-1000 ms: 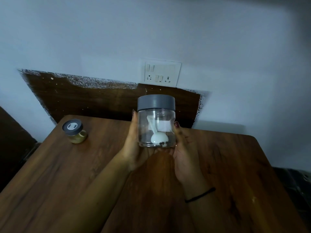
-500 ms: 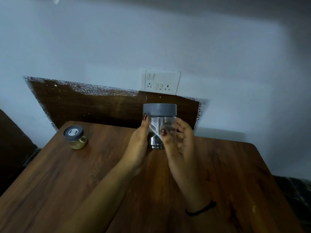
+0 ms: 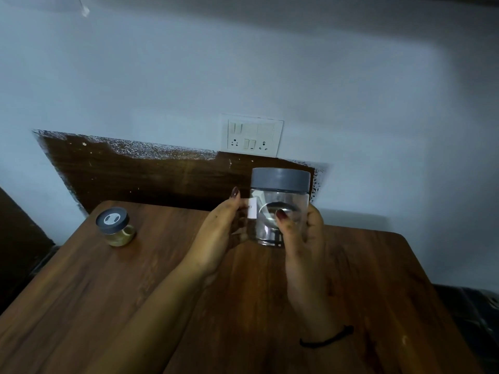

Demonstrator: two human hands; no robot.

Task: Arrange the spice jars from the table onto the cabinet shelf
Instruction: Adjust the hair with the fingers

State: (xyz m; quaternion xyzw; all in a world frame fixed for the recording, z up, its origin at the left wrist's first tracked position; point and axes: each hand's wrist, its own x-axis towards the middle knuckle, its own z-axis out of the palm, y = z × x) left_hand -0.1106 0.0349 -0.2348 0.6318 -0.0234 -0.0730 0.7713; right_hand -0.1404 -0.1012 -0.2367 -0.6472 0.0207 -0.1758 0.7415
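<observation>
**Holding the jar (image 3: 286, 201) at the far side of the surface (image 3: 81, 306)**

A person held a clear jar with a grey lid (image 3: 280, 179) upright between both hands. It was over the far middle part of the wooden surface, in front of a dark panel (image 3: 135, 179) on the wall (image 3: 378, 103).

The right hand (image 3: 302, 247) gripped it from the right. Its thumb lay across the front of the glass, the dark-painted nail near the middle, and its fingers curled round the right side. The left hand (image 3: 218, 233) cupped the left side, with the thumb upright beside a small white label (image 3: 252, 210). Its fingers went behind the jar and were hidden.

Whether the jar's base touched the surface or hung just above it could not be told. The contents were unclear: something pale and curved showed through the glass, with a dark band near the bottom.

The small jar (image 3: 116, 226) stood on the surface near its far left corner, well apart from both hands. It had a grey top with a pale mark on it and yellowish contents below.

A black wristband (image 3: 326, 337) circled the right wrist. A white switch plate (image 3: 251, 136) sat on the pale wall above the jar, its lower edge meeting the panel.
</observation>
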